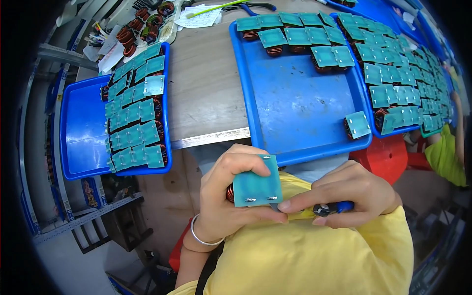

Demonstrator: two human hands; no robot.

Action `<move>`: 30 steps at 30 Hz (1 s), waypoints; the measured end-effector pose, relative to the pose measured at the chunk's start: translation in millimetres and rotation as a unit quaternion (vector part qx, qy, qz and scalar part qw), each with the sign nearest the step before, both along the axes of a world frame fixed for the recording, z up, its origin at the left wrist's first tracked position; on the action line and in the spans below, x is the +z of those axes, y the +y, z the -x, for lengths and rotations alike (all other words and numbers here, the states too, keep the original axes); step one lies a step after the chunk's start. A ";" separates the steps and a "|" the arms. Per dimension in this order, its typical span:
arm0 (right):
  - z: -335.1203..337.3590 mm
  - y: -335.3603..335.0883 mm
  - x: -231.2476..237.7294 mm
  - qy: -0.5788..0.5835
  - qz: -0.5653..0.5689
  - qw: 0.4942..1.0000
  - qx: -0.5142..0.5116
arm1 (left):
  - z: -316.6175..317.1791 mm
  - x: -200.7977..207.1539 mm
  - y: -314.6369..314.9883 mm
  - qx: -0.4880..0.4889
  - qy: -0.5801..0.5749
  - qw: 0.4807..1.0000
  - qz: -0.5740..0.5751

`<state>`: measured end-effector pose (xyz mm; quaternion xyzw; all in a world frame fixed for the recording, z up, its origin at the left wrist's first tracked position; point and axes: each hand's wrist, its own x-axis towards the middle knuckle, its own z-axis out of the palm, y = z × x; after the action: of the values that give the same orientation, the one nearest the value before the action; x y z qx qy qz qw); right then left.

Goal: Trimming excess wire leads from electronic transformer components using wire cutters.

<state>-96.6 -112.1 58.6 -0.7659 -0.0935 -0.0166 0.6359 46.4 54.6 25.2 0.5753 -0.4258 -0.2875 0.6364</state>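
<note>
I'm looking down from my remote station, and the bench [206,88] runs up the middle of my view, with a large blue tray [295,110] on it: boards bunched at the far end, one alone in the near right corner. Over on the left, a smaller blue tray [83,135] has its right side packed with more. Now the hands: my left hand [223,179] pinches a board between bent forefinger and thumb, while my right hand [354,194] is curled round a tool, thumb close to the board's lower edge; whether they touch, I can't tell. White papers [199,16] lie at the far end, any writing too small for me to read. And the green board [256,183] itself, squarish, flat, glossy blue-green, held in front of the yellow shirt, just off the big tray's near edge. The tool [333,208] shows black and blue, its working end mostly hidden by fingers. A copper coil [230,193] peeks out behind the board, mostly covered; silvery pins [250,199] glint near its lower edge.
</note>
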 end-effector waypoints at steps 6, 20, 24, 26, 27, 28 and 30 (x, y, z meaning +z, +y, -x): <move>2.8 0.5 0.8 -0.001 0.015 1.000 -0.013 | -1.8 2.7 -3.3 -0.009 -0.039 0.999 0.007; 7.3 -3.3 9.3 0.050 0.028 0.998 -0.003 | -7.4 9.2 -8.3 -0.027 -0.121 0.992 -0.015; 9.3 -1.9 14.1 0.070 0.001 0.997 -0.027 | -8.2 12.8 -11.2 -0.039 -0.132 0.990 -0.032; 7.8 -2.0 18.2 0.081 -0.003 0.996 -0.028 | -10.1 14.7 -12.2 -0.036 -0.153 0.987 -0.027; 7.0 -1.9 19.3 0.092 -0.009 0.995 -0.032 | -10.5 14.8 -12.5 -0.036 -0.175 0.984 -0.024; 6.6 -1.4 20.0 0.093 -0.007 0.995 -0.031 | -10.4 14.7 -12.8 -0.034 -0.174 0.984 -0.022; 6.2 -0.4 20.8 0.110 -0.003 0.993 -0.043 | -10.0 13.9 -13.1 -0.028 -0.183 0.982 -0.028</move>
<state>-102.9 -112.5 79.4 -0.7644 0.0101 0.0401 0.6434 56.4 41.5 39.2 0.6234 -0.5427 -0.2072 0.5233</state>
